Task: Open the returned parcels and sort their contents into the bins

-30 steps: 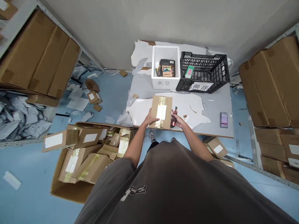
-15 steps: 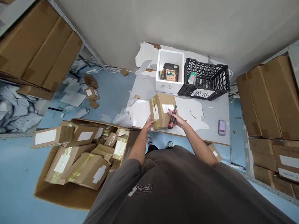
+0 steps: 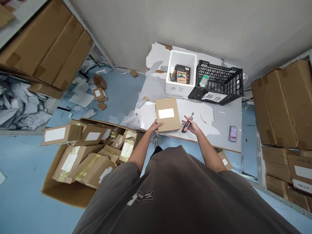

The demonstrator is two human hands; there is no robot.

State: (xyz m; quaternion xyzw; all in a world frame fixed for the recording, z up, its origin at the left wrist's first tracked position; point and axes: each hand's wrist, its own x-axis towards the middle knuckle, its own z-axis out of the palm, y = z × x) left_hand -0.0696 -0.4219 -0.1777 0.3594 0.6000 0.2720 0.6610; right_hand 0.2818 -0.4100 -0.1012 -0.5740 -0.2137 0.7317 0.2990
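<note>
The cardboard box (image 3: 168, 115) is on the worktable (image 3: 226, 117), near its front edge, with its white label (image 3: 166, 113) facing up. We seem to be at the handling and positioning step, the box still to be opened. Our left hand (image 3: 153, 126) is clamped on its left edge near the front corner, fingers bent around it. Just beside the opposite side, our right hand (image 3: 193, 127) holds the red-and-black cutter (image 3: 187, 123), some fingers spread apart; we cannot tell how firm that grip is, or whether the blade is out. Any cut, we judge, calls for a taped seam turned within reach, a closer grip on the cutter and left fingers away from its path. Beyond the box stand the white bin (image 3: 179, 89) and, beside it, the black crate (image 3: 219, 83).
</note>
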